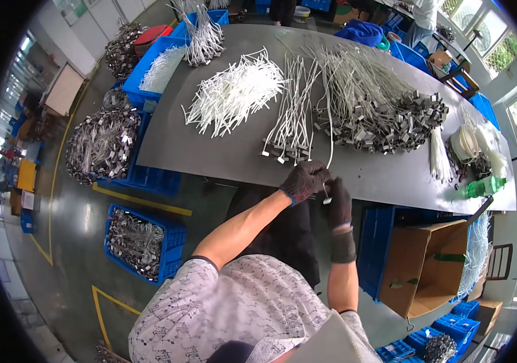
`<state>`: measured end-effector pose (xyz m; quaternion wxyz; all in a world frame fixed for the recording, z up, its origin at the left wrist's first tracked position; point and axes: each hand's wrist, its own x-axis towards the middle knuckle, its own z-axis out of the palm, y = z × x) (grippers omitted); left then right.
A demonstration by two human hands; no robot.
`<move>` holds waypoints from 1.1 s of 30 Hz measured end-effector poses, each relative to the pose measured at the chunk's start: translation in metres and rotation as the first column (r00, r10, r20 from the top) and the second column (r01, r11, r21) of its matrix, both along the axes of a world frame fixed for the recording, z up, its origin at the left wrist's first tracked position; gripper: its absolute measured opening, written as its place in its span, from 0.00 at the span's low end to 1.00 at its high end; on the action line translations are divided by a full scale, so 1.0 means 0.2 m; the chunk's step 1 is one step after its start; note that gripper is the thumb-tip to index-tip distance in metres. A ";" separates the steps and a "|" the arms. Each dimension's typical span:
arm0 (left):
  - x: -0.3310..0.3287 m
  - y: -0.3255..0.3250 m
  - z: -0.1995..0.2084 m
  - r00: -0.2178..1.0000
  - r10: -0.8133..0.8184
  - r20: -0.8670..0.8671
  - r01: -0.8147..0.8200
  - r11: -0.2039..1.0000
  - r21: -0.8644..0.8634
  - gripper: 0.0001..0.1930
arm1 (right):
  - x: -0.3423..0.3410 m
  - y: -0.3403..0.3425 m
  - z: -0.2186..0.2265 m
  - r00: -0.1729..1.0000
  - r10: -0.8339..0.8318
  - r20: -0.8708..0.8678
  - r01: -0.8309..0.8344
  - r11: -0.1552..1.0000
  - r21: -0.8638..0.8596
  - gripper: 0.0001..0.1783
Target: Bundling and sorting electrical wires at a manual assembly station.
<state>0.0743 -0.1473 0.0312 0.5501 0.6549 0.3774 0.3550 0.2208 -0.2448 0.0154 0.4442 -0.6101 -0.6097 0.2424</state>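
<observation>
Both my hands wear dark gloves and meet at the near edge of the table. My left hand [307, 181] is closed in a pinch on a white-sleeved wire [330, 136], which runs away from me across the tabletop. A small white connector [327, 200] hangs just below the fingers, between the hands. My right hand [339, 206] is close beside it, fingers bunched and slightly blurred; what they grip is hidden. Just beyond my left hand lies a spread row of white-sleeved wires [295, 115] with dark and white end pieces.
The grey table [210, 154] carries a pile of white tubes [234, 91] and a heap of wires with dark metallic ends [385, 121]. A green bottle [485, 187] lies at right. Blue crates [174, 248] stand at left; a cardboard box [398, 266] stands below the table's right.
</observation>
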 end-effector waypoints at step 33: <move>-0.27 1.05 -0.61 0.669 0.083 -0.738 -0.173 0.984 -0.047 0.16 | -0.27 1.31 -0.34 0.960 -0.208 0.185 0.269 0.866 -0.421 0.41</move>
